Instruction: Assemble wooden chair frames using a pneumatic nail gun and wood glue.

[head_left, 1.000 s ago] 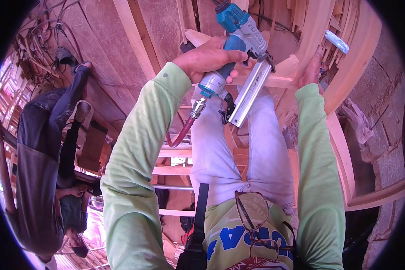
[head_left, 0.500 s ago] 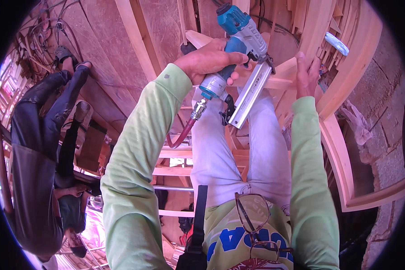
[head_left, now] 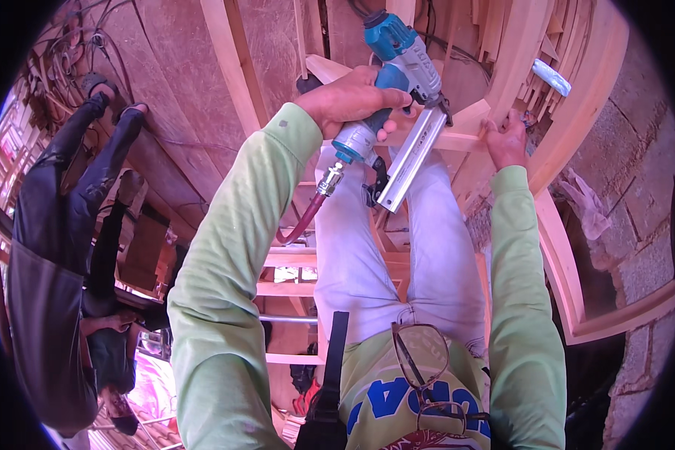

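Note:
My left hand [head_left: 356, 101] is wrapped round the handle of a teal and silver pneumatic nail gun [head_left: 416, 67], its thumb by the trigger. The gun's long silver magazine [head_left: 414, 159] slants down towards my legs, and a dark red air hose [head_left: 305, 219] is coupled to the handle's end. The nose lies close to a pale wooden frame [head_left: 457, 140]; whether it touches cannot be made out. To the right, my right hand [head_left: 507, 141] is closed on the wooden frame near a joint, fingers curled at its edge. Part of that joint is hidden.
A curved wooden piece [head_left: 586, 97] stands at the right beside a rough block wall [head_left: 637, 195]. Stacked wood strips and a light-blue wrapped roll [head_left: 552, 77] lie at the upper right. Two people are at the left, one in a dark apron [head_left: 49, 322]. Cables [head_left: 94, 37] tangle at the upper left.
My right hand has moved slightly down, and its fingers have gone from reaching up along the wood to curling at the joint. The nail gun stays almost in place in my left hand.

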`<state>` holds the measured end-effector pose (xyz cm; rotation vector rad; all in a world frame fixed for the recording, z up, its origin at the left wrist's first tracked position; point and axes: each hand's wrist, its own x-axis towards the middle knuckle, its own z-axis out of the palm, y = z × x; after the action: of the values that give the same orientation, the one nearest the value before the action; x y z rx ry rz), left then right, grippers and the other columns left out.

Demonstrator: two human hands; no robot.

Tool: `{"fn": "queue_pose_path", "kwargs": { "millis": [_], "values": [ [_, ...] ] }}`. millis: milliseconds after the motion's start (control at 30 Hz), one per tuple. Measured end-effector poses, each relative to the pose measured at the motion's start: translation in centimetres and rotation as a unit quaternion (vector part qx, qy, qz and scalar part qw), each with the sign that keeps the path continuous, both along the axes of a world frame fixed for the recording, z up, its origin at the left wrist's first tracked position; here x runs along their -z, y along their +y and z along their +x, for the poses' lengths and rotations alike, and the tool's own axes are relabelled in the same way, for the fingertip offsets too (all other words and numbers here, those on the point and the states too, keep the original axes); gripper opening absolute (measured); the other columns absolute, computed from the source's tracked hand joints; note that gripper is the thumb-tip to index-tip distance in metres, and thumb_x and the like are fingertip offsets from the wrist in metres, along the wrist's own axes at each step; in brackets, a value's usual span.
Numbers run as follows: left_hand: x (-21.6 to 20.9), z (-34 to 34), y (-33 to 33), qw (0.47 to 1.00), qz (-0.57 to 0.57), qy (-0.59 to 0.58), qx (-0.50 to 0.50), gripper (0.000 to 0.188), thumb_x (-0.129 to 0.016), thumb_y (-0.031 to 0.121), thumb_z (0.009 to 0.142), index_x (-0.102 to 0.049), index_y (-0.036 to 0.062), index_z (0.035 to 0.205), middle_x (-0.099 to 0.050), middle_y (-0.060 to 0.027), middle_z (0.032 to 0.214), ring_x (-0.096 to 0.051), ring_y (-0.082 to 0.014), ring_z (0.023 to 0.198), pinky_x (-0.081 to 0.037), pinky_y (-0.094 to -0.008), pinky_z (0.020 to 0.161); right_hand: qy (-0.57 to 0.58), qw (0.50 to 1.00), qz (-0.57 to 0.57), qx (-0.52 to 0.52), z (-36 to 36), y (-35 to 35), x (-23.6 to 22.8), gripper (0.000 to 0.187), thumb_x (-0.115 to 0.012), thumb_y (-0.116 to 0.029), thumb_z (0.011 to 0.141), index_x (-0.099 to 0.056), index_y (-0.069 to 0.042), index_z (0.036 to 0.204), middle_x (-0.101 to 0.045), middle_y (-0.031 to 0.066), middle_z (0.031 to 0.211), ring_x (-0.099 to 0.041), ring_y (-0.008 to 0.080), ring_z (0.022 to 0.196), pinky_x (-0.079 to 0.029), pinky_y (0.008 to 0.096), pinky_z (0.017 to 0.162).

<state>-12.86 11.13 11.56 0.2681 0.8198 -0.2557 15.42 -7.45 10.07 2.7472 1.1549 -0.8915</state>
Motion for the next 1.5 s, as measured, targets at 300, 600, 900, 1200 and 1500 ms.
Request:
{"fn": "queue_pose_path", "kwargs": {
  "millis": [300, 600, 900, 1200, 1500],
  "values": [
    [-0.5, -0.1, 0.4, 1.0, -0.024, 0.011, 0.007, 0.027, -0.063, 0.012, 0.099, -0.06, -0.0047, 0.119, -0.07, -0.0087, 0.104, -0.06, -0.0101, 0.063, -0.056, -0.025, 0.052, -0.016, 1.0, 0.014, -0.013, -0.3, -0.2, 0.3, 0.037, -0.08, -0.022, 0.082, -0.06, 0.001, 0.104, -0.069, 0.0219, 0.087, -0.069, 0.0373, 0.079, -0.054, 0.0458, 0.074],
    [-0.2, 0.0, 0.4, 1.0, -0.01, 0.002, 0.016, 0.026, -0.063, 0.011, 0.098, -0.06, -0.0051, 0.119, -0.07, -0.0089, 0.104, -0.06, -0.0104, 0.063, -0.056, -0.0256, 0.051, -0.052, 0.998, -0.001, -0.023, -0.4, -0.5, 0.6, 0.038, -0.08, -0.023, 0.082, -0.06, 0.002, 0.104, -0.068, 0.0206, 0.085, -0.067, 0.0371, 0.078, -0.053, 0.0469, 0.074],
    [0.1, 0.0, 0.2, 1.0, -0.01, -0.001, 0.014, 0.026, -0.064, 0.012, 0.098, -0.061, -0.0051, 0.118, -0.07, -0.0091, 0.104, -0.06, -0.0104, 0.063, -0.056, -0.0256, 0.051, -0.012, 0.998, -0.049, -0.041, -0.9, -0.9, 0.0, 0.056, -0.077, -0.02, 0.084, -0.042, 0.002, 0.121, -0.067, 0.0309, 0.098, -0.067, 0.0486, 0.096, -0.052, 0.0506, 0.088],
    [-0.2, 0.1, 0.4, 0.999, -0.012, -0.002, 0.029, 0.028, -0.065, 0.012, 0.098, -0.059, -0.0047, 0.119, -0.07, -0.0085, 0.104, -0.06, -0.0102, 0.063, -0.056, -0.0254, 0.051, 0.029, 0.991, -0.122, -0.052, -1.0, 0.4, -1.1, 0.066, -0.078, -0.013, 0.081, -0.031, 0.005, 0.124, -0.064, 0.0368, 0.103, -0.062, 0.0547, 0.105, -0.05, 0.0518, 0.093],
    [0.0, 0.1, 0.4, 1.0, -0.009, 0.003, 0.022, 0.028, -0.065, 0.013, 0.098, -0.06, -0.0048, 0.118, -0.071, -0.0086, 0.103, -0.06, -0.0101, 0.062, -0.055, -0.026, 0.052, 0.037, 0.986, -0.16, -0.036, -1.8, 1.6, -1.5, 0.065, -0.077, -0.008, 0.081, -0.029, 0.006, 0.123, -0.064, 0.0375, 0.103, -0.062, 0.0548, 0.105, -0.05, 0.052, 0.094]
  ]
}}
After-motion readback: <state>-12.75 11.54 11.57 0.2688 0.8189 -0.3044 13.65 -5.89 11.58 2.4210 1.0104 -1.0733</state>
